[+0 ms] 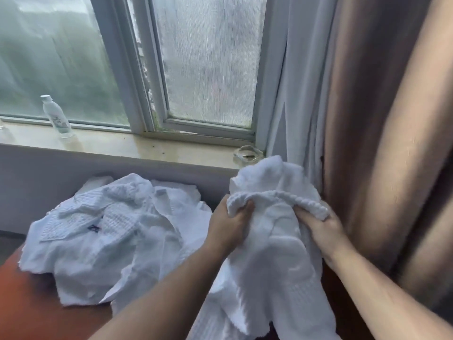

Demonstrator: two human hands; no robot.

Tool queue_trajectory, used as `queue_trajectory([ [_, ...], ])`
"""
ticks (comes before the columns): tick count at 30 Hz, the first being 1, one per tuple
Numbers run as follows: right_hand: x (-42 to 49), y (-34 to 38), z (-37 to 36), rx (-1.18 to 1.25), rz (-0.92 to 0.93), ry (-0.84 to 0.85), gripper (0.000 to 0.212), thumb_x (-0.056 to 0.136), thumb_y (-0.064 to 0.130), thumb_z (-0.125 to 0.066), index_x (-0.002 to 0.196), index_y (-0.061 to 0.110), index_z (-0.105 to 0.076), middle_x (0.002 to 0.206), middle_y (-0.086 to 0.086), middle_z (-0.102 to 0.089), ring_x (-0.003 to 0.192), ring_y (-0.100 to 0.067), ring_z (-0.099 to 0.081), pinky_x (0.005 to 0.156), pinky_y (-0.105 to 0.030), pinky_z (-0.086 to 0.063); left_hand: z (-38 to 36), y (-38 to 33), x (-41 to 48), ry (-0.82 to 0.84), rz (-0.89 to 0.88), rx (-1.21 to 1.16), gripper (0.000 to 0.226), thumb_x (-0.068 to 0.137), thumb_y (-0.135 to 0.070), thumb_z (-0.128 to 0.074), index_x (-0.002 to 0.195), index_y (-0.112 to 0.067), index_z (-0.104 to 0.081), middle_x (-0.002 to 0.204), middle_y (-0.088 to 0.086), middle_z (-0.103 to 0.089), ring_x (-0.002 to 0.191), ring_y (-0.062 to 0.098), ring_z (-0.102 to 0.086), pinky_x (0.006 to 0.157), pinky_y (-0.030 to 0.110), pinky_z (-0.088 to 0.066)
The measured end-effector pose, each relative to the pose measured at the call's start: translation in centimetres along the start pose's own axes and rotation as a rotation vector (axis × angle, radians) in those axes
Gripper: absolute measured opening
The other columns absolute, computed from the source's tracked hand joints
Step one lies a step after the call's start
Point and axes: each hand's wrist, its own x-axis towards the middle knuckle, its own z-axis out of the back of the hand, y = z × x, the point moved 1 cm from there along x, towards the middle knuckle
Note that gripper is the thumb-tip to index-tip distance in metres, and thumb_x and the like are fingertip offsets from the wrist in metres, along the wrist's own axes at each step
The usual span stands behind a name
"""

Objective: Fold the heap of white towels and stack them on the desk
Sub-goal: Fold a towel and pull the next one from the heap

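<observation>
Reddish wooden desk bears a rumpled waffle-weave heap; both hands' fingers clutch a fluffy white towel.

Grey daylight comes through a white-framed window with misted panes. On its pale sill stand a clear plastic bottle and a glass dish. A white sheer curtain and a brown drape hang at the right. Below the sill are a grey wall and a reddish-brown table.

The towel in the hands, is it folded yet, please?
Not folded: the towel hangs crumpled, its top edge gripped by the left hand and right hand.
</observation>
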Motion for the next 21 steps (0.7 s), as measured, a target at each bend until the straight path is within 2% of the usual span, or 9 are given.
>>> queue_trajectory([
  [2,0.6,-3.1,-0.2,-0.208,-0.164,0.040,0.033,0.081,0.035,-0.084,0.108,0.019,-0.073,0.109,-0.009,-0.075,0.101,-0.024,-0.072,0.093,-0.044,-0.057,0.5,2.4,0.7,0.045,0.073,0.212,0.024,0.079,-0.064,-0.057,0.086,-0.042,-0.064,0.085,-0.020,-0.066,0.083,-0.001,-0.062,0.074,0.034,-0.050],
  [4,0.8,-5.7,-1.0,-0.378,-0.339,0.132,0.043,0.082,0.043,-0.081,0.115,0.018,-0.068,0.107,-0.007,-0.074,0.089,-0.013,-0.072,0.077,-0.026,-0.057,1.8,5.6,0.9,0.011,0.210,0.443,0.045,0.075,-0.070,-0.061,0.102,-0.034,-0.063,0.101,-0.014,-0.067,0.102,0.013,-0.062,0.089,0.040,-0.050],
  [5,0.8,-6.9,-1.5,-0.432,-0.447,0.169,0.065,0.081,0.050,-0.080,0.130,0.014,-0.058,0.113,-0.005,-0.069,0.093,-0.013,-0.069,0.078,-0.026,-0.055,2.5,7.2,0.7,-0.018,0.298,0.570,0.063,0.073,-0.075,-0.063,0.119,-0.032,-0.059,0.123,-0.006,-0.062,0.119,0.022,-0.055,0.099,0.043,-0.046],
  [7,0.8,-9.4,-2.8,-0.554,-0.626,0.231,0.118,0.068,0.074,-0.073,0.157,0.015,-0.023,0.147,-0.006,-0.045,0.129,-0.025,-0.052,0.103,-0.036,-0.045,3.9,10.2,-0.2,-0.002,0.518,0.645,0.107,0.065,-0.085,-0.064,0.151,-0.031,-0.029,0.157,0.003,-0.028,0.144,0.031,-0.026,0.114,0.051,-0.031],
  [9,0.7,-11.2,-4.6,-0.557,-0.678,0.283,0.141,0.056,0.085,-0.068,0.161,0.023,0.002,0.161,0.005,-0.017,0.146,-0.030,-0.031,0.110,-0.045,-0.039,4.7,12.5,-0.6,0.071,0.679,0.504,0.131,0.057,-0.090,-0.064,0.158,-0.032,-0.006,0.164,0.007,-0.010,0.150,0.031,-0.009,0.117,0.049,-0.024],
  [10,0.8,-12.2,-5.4,-0.468,-0.679,0.262,0.143,0.055,0.083,-0.073,0.160,0.027,0.007,0.157,0.009,-0.021,0.143,-0.032,-0.034,0.103,-0.049,-0.045,4.8,13.5,-0.5,0.116,0.715,0.450,0.133,0.054,-0.092,-0.063,0.158,-0.034,-0.004,0.164,0.007,-0.013,0.151,0.030,-0.012,0.115,0.044,-0.027],
  [15,2.0,-14.5,-7.0,-0.144,-0.505,0.046,0.097,0.044,0.072,-0.088,0.124,0.035,-0.047,0.116,0.005,-0.069,0.100,-0.018,-0.070,0.072,-0.045,-0.062,3.5,15.9,2.0,0.166,0.526,0.163,0.078,0.066,-0.072,-0.071,0.133,-0.037,-0.052,0.132,-0.007,-0.060,0.123,0.018,-0.056,0.103,0.046,-0.048],
  [18,4.0,-14.0,-6.1,-0.155,-0.348,-0.047,0.076,0.053,0.072,-0.085,0.104,0.023,-0.058,0.092,0.006,-0.074,0.081,-0.014,-0.073,0.061,-0.028,-0.057,0.6,14.7,4.6,0.228,0.408,-0.037,0.056,0.072,-0.055,-0.074,0.121,-0.031,-0.064,0.125,-0.001,-0.065,0.116,0.019,-0.063,0.098,0.049,-0.052],
  [21,6.2,-13.7,-3.8,-0.206,-0.217,-0.167,0.067,0.063,0.066,-0.082,0.114,0.033,-0.056,0.094,0.041,-0.061,0.087,0.010,-0.065,0.071,-0.014,-0.051,-3.2,13.8,7.3,0.292,0.321,-0.108,0.041,0.077,-0.041,-0.072,0.115,-0.025,-0.067,0.118,0.005,-0.068,0.112,0.024,-0.065,0.093,0.054,-0.054],
])
